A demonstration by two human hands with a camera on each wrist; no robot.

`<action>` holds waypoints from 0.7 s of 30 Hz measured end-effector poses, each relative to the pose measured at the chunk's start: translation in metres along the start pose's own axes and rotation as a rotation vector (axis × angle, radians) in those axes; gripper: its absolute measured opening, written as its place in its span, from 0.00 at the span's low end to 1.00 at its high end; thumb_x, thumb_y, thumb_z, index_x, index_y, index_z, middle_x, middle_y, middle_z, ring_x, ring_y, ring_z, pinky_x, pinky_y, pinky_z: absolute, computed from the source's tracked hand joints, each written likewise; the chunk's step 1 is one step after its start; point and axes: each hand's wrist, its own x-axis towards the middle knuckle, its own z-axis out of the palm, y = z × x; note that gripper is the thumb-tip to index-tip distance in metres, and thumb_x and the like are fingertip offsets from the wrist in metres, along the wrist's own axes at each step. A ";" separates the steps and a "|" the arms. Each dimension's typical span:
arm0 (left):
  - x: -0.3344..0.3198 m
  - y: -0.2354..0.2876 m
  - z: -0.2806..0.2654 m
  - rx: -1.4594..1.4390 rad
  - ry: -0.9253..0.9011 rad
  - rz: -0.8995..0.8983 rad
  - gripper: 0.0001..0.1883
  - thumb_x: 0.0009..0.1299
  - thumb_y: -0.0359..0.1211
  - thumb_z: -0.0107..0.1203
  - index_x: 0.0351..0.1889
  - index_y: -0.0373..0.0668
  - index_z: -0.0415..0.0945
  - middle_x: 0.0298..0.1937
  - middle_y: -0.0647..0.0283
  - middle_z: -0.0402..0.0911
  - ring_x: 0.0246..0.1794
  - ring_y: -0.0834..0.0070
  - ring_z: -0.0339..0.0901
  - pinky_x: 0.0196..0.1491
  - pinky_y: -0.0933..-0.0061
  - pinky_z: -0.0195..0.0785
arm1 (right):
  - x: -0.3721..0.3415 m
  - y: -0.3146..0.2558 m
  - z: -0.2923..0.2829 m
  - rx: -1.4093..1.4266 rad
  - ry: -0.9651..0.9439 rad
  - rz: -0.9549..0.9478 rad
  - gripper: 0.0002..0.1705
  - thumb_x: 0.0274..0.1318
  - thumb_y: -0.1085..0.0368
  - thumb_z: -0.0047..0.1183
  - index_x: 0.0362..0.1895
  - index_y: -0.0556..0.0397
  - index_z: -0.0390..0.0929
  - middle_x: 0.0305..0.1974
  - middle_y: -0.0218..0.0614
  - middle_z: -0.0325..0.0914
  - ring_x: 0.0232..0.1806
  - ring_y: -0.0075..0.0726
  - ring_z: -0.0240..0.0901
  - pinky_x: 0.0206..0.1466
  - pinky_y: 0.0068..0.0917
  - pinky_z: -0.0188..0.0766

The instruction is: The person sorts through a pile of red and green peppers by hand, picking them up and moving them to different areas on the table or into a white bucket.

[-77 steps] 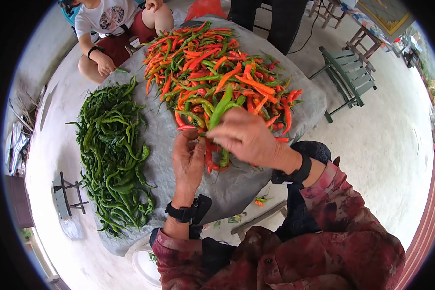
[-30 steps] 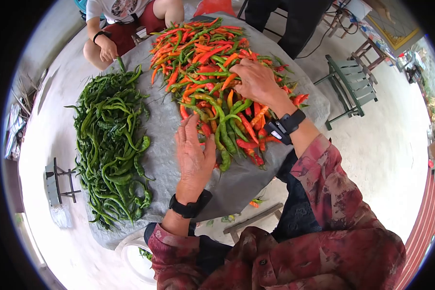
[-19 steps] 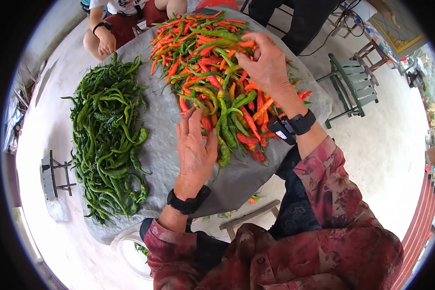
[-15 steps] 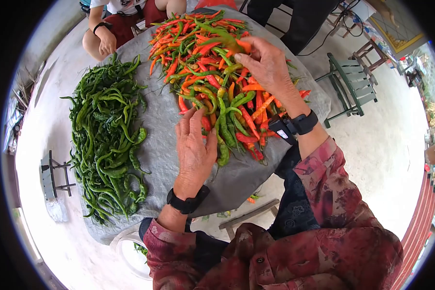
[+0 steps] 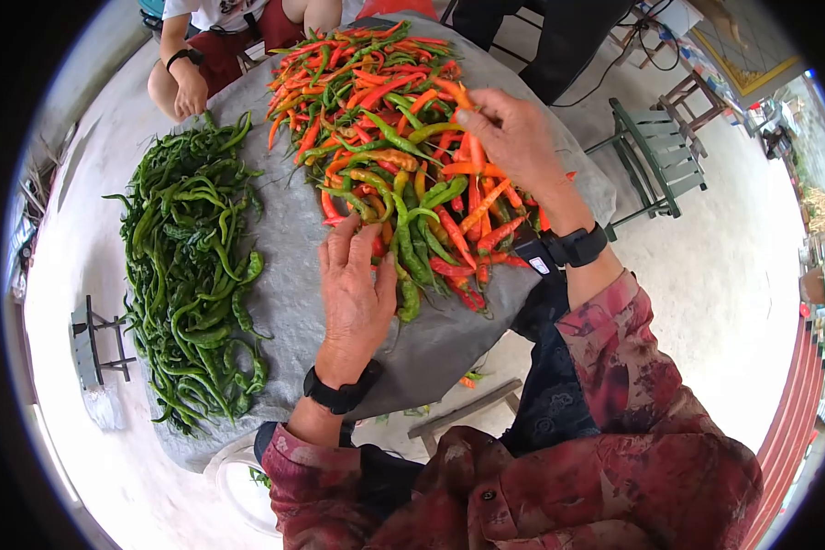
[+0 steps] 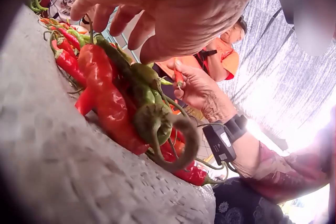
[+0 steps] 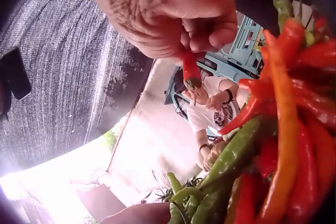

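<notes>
My right hand pinches a red-orange chili pepper over the right side of a mixed pile of red, orange and green chili peppers. Its stem end sticks out below the thumb in the right wrist view. My left hand rests at the pile's near left edge, fingers spread and loosely bent, gripping nothing. Beneath that hand, the left wrist view shows a wrinkled red pepper and a green pepper with a curled stem. A light green pepper lies across the pile left of my right hand.
A heap of green peppers covers the table's left side. The table has a grey sheet over it. Another person's hand hangs by that heap. A green folding chair stands right of the table; a white bucket is below it.
Earlier my hands were together with a green pepper. My right hand then moved up the pile and lifted green and orange peppers; now a green one lies on the pile. My left hand opened.
</notes>
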 end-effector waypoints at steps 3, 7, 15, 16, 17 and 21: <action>-0.001 -0.001 0.000 0.033 -0.013 -0.014 0.18 0.63 0.24 0.55 0.52 0.38 0.72 0.59 0.48 0.69 0.57 0.49 0.68 0.57 0.55 0.64 | -0.002 -0.004 -0.001 -0.098 -0.205 -0.046 0.23 0.57 0.52 0.58 0.43 0.61 0.79 0.27 0.44 0.81 0.30 0.45 0.79 0.37 0.37 0.72; -0.002 -0.002 -0.001 0.043 -0.014 0.006 0.17 0.63 0.24 0.55 0.51 0.38 0.73 0.59 0.48 0.69 0.56 0.48 0.68 0.57 0.55 0.64 | -0.005 -0.017 -0.010 -0.329 -0.488 0.044 0.21 0.53 0.53 0.60 0.45 0.54 0.80 0.31 0.37 0.79 0.34 0.43 0.76 0.40 0.37 0.70; -0.003 -0.001 0.000 0.096 -0.026 0.031 0.15 0.62 0.24 0.56 0.49 0.38 0.73 0.58 0.48 0.69 0.56 0.49 0.68 0.57 0.55 0.64 | -0.019 0.002 -0.006 -0.508 -0.473 -0.274 0.10 0.44 0.67 0.56 0.34 0.52 0.72 0.31 0.39 0.74 0.38 0.49 0.74 0.39 0.43 0.68; -0.004 0.000 0.000 0.096 -0.029 0.032 0.15 0.62 0.24 0.56 0.49 0.38 0.73 0.58 0.48 0.69 0.56 0.49 0.68 0.57 0.55 0.64 | -0.020 0.002 -0.005 -0.495 -0.465 -0.304 0.11 0.43 0.68 0.54 0.35 0.52 0.70 0.30 0.38 0.72 0.35 0.49 0.73 0.37 0.42 0.67; -0.004 0.000 0.000 0.100 -0.032 0.036 0.15 0.62 0.23 0.55 0.49 0.37 0.73 0.58 0.48 0.69 0.56 0.49 0.68 0.57 0.55 0.64 | -0.020 0.002 -0.006 -0.495 -0.462 -0.304 0.11 0.43 0.68 0.54 0.35 0.52 0.70 0.30 0.38 0.72 0.35 0.49 0.73 0.37 0.42 0.67; -0.003 0.000 0.000 0.035 -0.018 0.009 0.16 0.61 0.21 0.54 0.49 0.38 0.73 0.58 0.48 0.70 0.57 0.50 0.69 0.58 0.56 0.63 | -0.020 -0.016 -0.010 -0.354 -0.607 -0.173 0.11 0.41 0.68 0.54 0.34 0.52 0.71 0.24 0.40 0.71 0.31 0.50 0.72 0.33 0.43 0.64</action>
